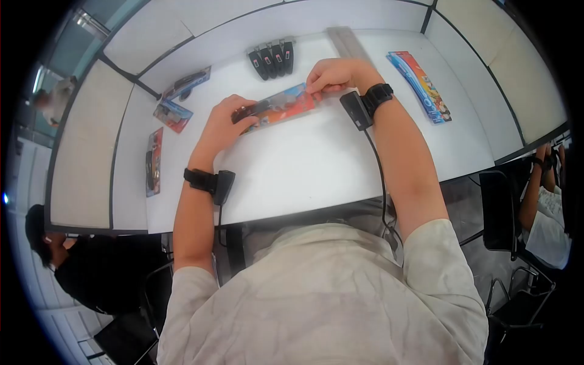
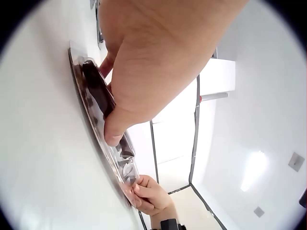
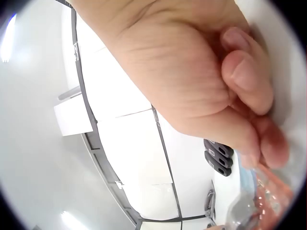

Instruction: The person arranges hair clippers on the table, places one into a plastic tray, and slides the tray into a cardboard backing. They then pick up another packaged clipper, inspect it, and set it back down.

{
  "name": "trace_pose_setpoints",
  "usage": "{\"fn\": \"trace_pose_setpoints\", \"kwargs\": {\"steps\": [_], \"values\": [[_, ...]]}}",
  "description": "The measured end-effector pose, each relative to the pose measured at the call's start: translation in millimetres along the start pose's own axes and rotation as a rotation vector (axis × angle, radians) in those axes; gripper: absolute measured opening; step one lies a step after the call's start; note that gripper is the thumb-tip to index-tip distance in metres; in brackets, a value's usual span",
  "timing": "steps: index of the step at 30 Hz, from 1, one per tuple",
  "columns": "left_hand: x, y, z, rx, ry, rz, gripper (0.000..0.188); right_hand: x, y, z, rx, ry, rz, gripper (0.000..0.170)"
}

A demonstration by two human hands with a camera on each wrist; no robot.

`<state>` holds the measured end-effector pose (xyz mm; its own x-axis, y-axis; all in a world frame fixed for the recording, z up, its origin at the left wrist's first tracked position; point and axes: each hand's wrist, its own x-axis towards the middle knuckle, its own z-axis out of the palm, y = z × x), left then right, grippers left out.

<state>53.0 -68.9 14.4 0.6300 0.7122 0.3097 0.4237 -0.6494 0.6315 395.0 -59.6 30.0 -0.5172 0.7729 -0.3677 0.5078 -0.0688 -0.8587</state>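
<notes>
Where the tabletop (image 1: 286, 170) ends, chairs (image 1: 500, 213) stand; lights (image 2: 254, 170) glow.

White table (image 1: 292, 170), pale partitions (image 1: 88, 152), black chair (image 1: 500, 213), ceiling light (image 2: 253, 171).

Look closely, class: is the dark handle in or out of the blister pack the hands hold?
In: the left wrist view shows the dark handle lying beneath the transparent front of the blister pack.

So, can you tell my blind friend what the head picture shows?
The left hand and right hand hold a colourful plastic pack by its ends over a white table. Four black objects sit beyond; more packs lie on both sides.
</notes>
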Motion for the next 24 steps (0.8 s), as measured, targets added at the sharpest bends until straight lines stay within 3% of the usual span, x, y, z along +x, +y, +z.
{"fn": "trace_pose_setpoints", "kwargs": {"steps": [11,24], "values": [[0,-3,-16,0.168,-0.029,-0.006,0.035,2,1,1,-0.033,0.051,0.071,0.026],[-5,-14,-32,0.128,-0.028,-0.050,0.034,-5,-10,7,-0.044,0.097,0.098,0.024]]}}
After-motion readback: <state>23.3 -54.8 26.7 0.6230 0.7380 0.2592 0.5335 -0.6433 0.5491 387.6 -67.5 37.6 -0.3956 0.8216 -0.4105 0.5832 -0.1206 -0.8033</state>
